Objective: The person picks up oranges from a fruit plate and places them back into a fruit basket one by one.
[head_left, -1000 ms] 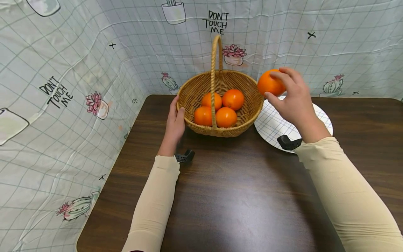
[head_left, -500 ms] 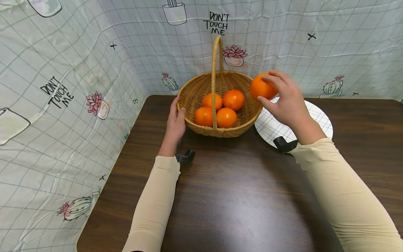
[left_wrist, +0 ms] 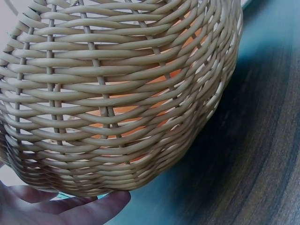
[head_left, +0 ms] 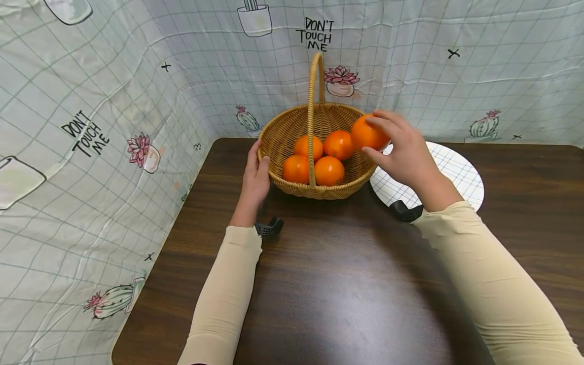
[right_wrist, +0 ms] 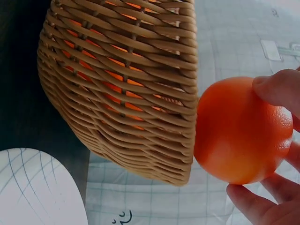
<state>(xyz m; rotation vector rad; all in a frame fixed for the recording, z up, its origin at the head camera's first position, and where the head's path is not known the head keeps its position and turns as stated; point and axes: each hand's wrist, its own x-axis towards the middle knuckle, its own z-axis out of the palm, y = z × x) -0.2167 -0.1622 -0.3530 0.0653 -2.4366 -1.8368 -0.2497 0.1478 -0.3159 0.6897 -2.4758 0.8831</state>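
Note:
A wicker basket with a tall arched handle stands at the back of the table, several oranges inside it. My left hand holds the basket at its left side, thumb towards me; its fingers show against the weave in the left wrist view. Between thumb and fingers of my right hand is another orange, raised at the basket's right rim. The right wrist view has this orange beside the rim, with the fingertips around it.
A round white plate with a blue grid lies right of the basket, partly under my right forearm. A dark wooden table carries everything. Printed cloth hangs close behind the basket and along the left side.
My right hand has carried its orange left and slightly down, from above the plate to the basket's right rim. The left hand and the basket have stayed in place.

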